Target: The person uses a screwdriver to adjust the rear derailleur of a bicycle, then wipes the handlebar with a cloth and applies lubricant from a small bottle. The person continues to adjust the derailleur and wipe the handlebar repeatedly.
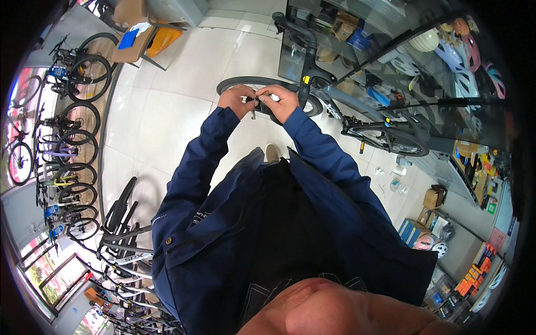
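Note:
Both hands are raised in front of me with their fingertips nearly meeting. My left hand is closed in a pinch on a small black part, too small to name. Facing it, my right hand pinches at the same black part from the other side. Just beyond and below the hands is the front wheel of a road bike, partly covered by my fingers. The bike's drop handlebar rises to the right of my right hand. Its frame runs off toward the right.
A glass display case with helmets stands behind the bike. A chair carrying a blue folder is at the far left. Rows of bikes line the left side. A clear plastic bottle and cardboard boxes are at right.

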`<state>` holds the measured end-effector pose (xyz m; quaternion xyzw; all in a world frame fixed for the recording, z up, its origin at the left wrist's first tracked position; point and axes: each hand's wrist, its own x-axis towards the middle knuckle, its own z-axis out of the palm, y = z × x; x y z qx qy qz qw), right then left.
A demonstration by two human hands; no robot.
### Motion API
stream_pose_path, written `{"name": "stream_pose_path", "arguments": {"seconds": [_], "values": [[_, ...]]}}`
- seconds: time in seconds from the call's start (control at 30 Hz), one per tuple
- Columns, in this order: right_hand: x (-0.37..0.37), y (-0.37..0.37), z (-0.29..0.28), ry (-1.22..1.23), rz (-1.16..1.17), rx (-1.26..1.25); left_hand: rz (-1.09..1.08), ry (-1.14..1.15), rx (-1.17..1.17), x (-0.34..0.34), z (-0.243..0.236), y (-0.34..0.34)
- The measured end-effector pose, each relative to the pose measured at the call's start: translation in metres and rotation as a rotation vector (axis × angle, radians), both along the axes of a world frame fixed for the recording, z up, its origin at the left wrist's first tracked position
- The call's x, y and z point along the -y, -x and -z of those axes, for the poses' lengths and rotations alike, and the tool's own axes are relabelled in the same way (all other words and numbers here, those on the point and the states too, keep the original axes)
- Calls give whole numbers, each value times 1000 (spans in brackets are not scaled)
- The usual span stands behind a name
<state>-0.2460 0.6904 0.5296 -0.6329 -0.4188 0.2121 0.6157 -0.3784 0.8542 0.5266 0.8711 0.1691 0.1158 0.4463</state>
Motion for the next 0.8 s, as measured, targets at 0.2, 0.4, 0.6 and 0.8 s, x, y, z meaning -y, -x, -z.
{"name": "stream_pose_path", "arguments": {"seconds": [0.2, 0.4, 0.6, 0.8], "values": [[-1, -2, -8, -61, -45, 82, -45, -37, -2, -11, 10, -5], [36, 4, -46, -162, 113, -73, 119, -316, 153, 12, -62, -1], [136, -3, -56, -210, 251, -245, 160, 319, 97, 114, -73, -35], [265, -3, -31, -158, 516, -625, 349, 314, 29, 238, -44, -101]]}}
